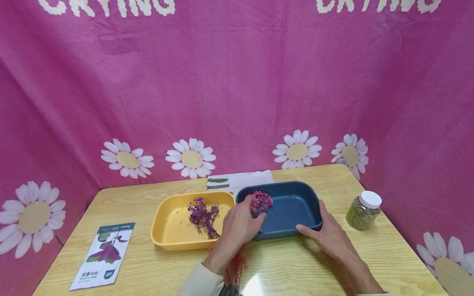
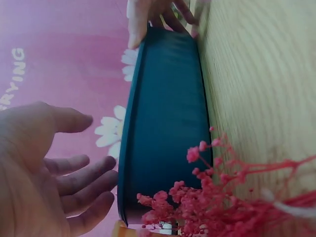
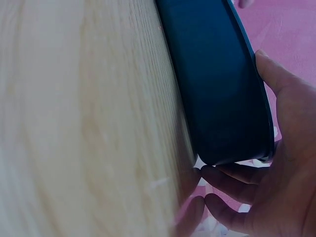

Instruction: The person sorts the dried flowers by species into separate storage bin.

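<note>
A dark blue basin (image 1: 292,211) stands on the table. My right hand (image 1: 331,234) grips its right end, the thumb at the rim and the other fingers around the end wall. Over the basin's left end is my left hand (image 1: 242,220), its thumb apart from loosely bent fingers (image 2: 84,190). Small pink dried flowers (image 1: 263,200) lie inside the basin, right at the left fingertips. Another pink-red dried bunch (image 1: 237,263) lies on the table, partly hidden under the left forearm; its blossoms (image 2: 197,207) show close to the basin's front wall.
At left, a yellow basin (image 1: 177,238) contains purple dried flowers (image 1: 200,213). A white-lidded jar (image 1: 364,210) stands at right, and a printed packet (image 1: 103,255) lies at far left. Behind the basins is a white sheet (image 1: 255,179) with green strips (image 1: 217,186). A pink curtain (image 1: 237,90) surrounds the table.
</note>
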The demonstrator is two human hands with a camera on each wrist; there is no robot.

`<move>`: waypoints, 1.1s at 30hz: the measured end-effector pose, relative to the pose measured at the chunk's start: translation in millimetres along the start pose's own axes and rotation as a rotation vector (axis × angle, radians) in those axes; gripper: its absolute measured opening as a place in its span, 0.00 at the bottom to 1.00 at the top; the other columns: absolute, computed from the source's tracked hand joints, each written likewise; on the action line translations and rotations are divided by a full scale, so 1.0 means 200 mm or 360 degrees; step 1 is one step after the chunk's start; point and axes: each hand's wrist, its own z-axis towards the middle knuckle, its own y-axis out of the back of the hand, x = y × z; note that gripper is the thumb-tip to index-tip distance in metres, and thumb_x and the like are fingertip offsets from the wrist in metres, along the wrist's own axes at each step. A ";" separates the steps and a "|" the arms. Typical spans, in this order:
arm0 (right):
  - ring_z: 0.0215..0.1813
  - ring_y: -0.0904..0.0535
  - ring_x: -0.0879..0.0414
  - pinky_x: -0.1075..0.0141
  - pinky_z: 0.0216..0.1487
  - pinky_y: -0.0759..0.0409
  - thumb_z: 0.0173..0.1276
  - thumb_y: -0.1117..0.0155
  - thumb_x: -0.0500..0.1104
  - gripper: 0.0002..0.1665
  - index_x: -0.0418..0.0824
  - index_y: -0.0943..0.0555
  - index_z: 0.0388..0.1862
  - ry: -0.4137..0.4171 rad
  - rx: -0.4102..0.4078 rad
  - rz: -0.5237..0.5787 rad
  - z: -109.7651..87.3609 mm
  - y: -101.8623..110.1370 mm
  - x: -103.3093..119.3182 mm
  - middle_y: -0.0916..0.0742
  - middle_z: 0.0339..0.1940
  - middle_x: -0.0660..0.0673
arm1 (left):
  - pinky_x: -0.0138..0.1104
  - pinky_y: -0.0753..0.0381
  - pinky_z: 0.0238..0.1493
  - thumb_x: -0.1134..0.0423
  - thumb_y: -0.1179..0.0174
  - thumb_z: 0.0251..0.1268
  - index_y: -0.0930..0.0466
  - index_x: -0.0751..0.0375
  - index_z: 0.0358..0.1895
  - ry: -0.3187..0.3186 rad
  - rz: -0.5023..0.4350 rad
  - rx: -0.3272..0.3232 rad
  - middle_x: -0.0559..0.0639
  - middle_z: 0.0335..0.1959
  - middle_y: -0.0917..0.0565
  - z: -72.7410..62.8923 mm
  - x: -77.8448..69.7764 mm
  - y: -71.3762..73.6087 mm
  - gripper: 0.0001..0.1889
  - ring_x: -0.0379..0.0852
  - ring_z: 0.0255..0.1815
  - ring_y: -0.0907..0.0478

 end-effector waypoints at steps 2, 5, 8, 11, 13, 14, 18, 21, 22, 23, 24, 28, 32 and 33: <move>0.74 0.45 0.28 0.34 0.67 0.39 0.54 0.42 0.78 0.74 0.41 0.69 0.79 0.0001 0.0004 0.0006 0.00 0.00 0.00 0.44 0.76 0.25 | 0.33 0.24 0.33 0.46 0.36 0.59 0.24 0.49 0.57 -0.0043 -0.0068 -0.0003 0.43 0.40 0.16 -0.03 0.00 0.01 0.24 0.37 0.34 0.22; 0.74 0.45 0.28 0.34 0.67 0.39 0.54 0.42 0.78 0.74 0.41 0.69 0.79 0.0008 -0.0001 0.0010 0.00 0.00 0.00 0.44 0.76 0.25 | 0.36 0.21 0.41 0.46 0.36 0.60 0.24 0.50 0.58 -0.0121 -0.0127 -0.0027 0.45 0.47 0.17 -0.07 0.01 0.02 0.25 0.40 0.43 0.21; 0.74 0.45 0.28 0.34 0.68 0.39 0.54 0.42 0.78 0.74 0.41 0.69 0.79 0.0013 -0.0006 0.0006 -0.01 -0.01 0.00 0.43 0.76 0.25 | 0.38 0.21 0.45 0.46 0.37 0.61 0.25 0.50 0.59 -0.0194 -0.0146 -0.0058 0.46 0.49 0.18 -0.11 0.02 0.03 0.25 0.43 0.47 0.21; 0.74 0.44 0.28 0.34 0.68 0.39 0.54 0.41 0.78 0.73 0.41 0.68 0.79 0.0013 -0.0007 0.0006 -0.01 -0.02 0.00 0.43 0.76 0.25 | 0.38 0.22 0.45 0.46 0.37 0.61 0.25 0.50 0.59 -0.0225 -0.0183 -0.0051 0.45 0.49 0.19 -0.16 0.04 0.04 0.24 0.43 0.48 0.22; 0.74 0.44 0.28 0.34 0.68 0.39 0.54 0.41 0.78 0.74 0.41 0.68 0.79 0.0008 -0.0009 0.0004 -0.01 -0.01 0.00 0.43 0.75 0.25 | 0.37 0.23 0.46 0.47 0.37 0.62 0.25 0.50 0.58 -0.0241 -0.0230 -0.0025 0.44 0.48 0.19 -0.19 0.06 0.04 0.23 0.43 0.48 0.23; 0.74 0.44 0.28 0.34 0.67 0.39 0.54 0.41 0.78 0.74 0.41 0.68 0.79 0.0008 -0.0011 0.0000 -0.01 -0.01 0.00 0.43 0.75 0.25 | 0.37 0.23 0.46 0.47 0.38 0.62 0.25 0.49 0.58 -0.0242 -0.0253 -0.0007 0.44 0.48 0.20 -0.20 0.07 0.04 0.23 0.43 0.48 0.23; 0.74 0.44 0.28 0.34 0.67 0.39 0.54 0.42 0.78 0.74 0.41 0.69 0.79 0.0009 -0.0015 -0.0009 0.00 -0.01 0.00 0.43 0.75 0.25 | 0.37 0.23 0.48 0.47 0.39 0.64 0.25 0.49 0.57 -0.0273 -0.0322 0.0046 0.42 0.47 0.20 -0.26 0.10 0.04 0.21 0.43 0.48 0.24; 0.74 0.44 0.28 0.34 0.67 0.39 0.54 0.42 0.78 0.74 0.41 0.69 0.79 0.0010 -0.0007 -0.0007 0.00 -0.01 -0.01 0.43 0.75 0.25 | 0.37 0.23 0.50 0.47 0.39 0.64 0.24 0.48 0.56 -0.0298 -0.0334 0.0039 0.41 0.47 0.20 -0.30 0.12 0.04 0.20 0.42 0.48 0.24; 0.74 0.45 0.28 0.34 0.68 0.39 0.54 0.42 0.78 0.74 0.41 0.69 0.79 0.0009 -0.0003 -0.0006 0.00 -0.01 -0.01 0.43 0.75 0.25 | 0.36 0.23 0.50 0.47 0.39 0.64 0.24 0.47 0.55 -0.0301 -0.0326 0.0027 0.41 0.48 0.20 -0.31 0.13 0.04 0.19 0.41 0.48 0.25; 0.74 0.45 0.28 0.34 0.68 0.39 0.54 0.42 0.78 0.74 0.41 0.69 0.79 0.0008 -0.0001 -0.0005 0.00 -0.01 0.00 0.43 0.76 0.25 | 0.36 0.23 0.50 0.47 0.39 0.64 0.24 0.47 0.55 -0.0306 -0.0321 0.0014 0.40 0.48 0.20 -0.32 0.14 0.04 0.18 0.40 0.48 0.25; 0.74 0.45 0.28 0.34 0.68 0.39 0.54 0.42 0.78 0.74 0.41 0.69 0.79 0.0007 0.0000 -0.0006 0.00 -0.01 0.00 0.43 0.76 0.25 | 0.36 0.23 0.50 0.48 0.38 0.63 0.23 0.48 0.54 -0.0318 -0.0309 -0.0007 0.41 0.48 0.20 -0.33 0.15 0.04 0.18 0.40 0.48 0.25; 0.74 0.45 0.28 0.34 0.68 0.39 0.54 0.42 0.79 0.74 0.41 0.70 0.79 -0.0001 0.0006 -0.0011 0.00 0.00 0.00 0.44 0.76 0.25 | 0.37 0.24 0.50 0.50 0.37 0.62 0.23 0.49 0.53 -0.0350 -0.0244 -0.0089 0.39 0.46 0.20 -0.38 0.18 0.05 0.18 0.37 0.48 0.26; 0.74 0.45 0.27 0.33 0.67 0.39 0.54 0.42 0.78 0.74 0.41 0.70 0.78 0.0000 0.0003 -0.0013 -0.01 0.00 0.00 0.44 0.76 0.25 | 0.37 0.24 0.50 0.52 0.36 0.62 0.22 0.49 0.53 -0.0357 -0.0213 -0.0136 0.39 0.45 0.20 -0.42 0.22 0.06 0.17 0.37 0.47 0.25; 0.74 0.45 0.27 0.33 0.67 0.39 0.54 0.42 0.78 0.74 0.41 0.71 0.78 0.0002 0.0002 -0.0013 -0.01 0.00 0.00 0.44 0.76 0.25 | 0.37 0.24 0.49 0.52 0.36 0.62 0.22 0.49 0.52 -0.0355 -0.0201 -0.0138 0.40 0.44 0.20 -0.43 0.22 0.06 0.17 0.38 0.47 0.25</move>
